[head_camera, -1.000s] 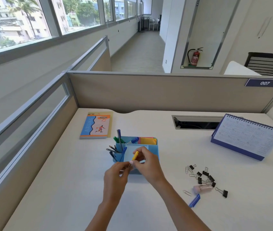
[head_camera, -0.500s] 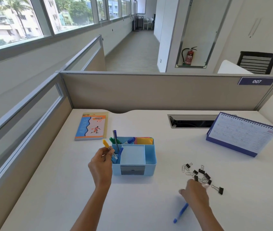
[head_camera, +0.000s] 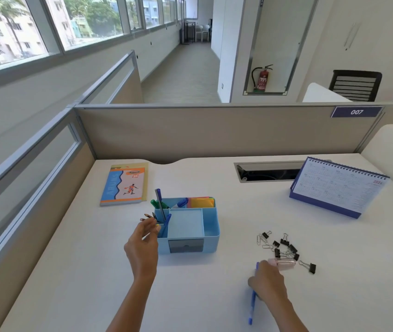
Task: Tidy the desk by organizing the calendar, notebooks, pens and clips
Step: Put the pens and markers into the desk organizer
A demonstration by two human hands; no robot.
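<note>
Picking up: right hand [head_camera: 267, 281] curled over the blue pen [head_camera: 252, 310], which lies on the desk [head_camera: 83, 271] pointing away from the person.
Left hand [head_camera: 142, 245]: at the pen slot of the organiser [head_camera: 211, 244]; whether it holds anything, I can't tell.
Direction: organiser lies forward and left of the pen; right hand nearer.
Clips [head_camera: 284, 248]: loose just beyond the right hand.

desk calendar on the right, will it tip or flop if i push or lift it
The desk calendar stands tent-like on a wide blue base, so a low push would probably slide it over the smooth desk rather than tip it. Lifted by its spiral top edge, the pages may flap. Being card and paper, it is likely light.
</note>
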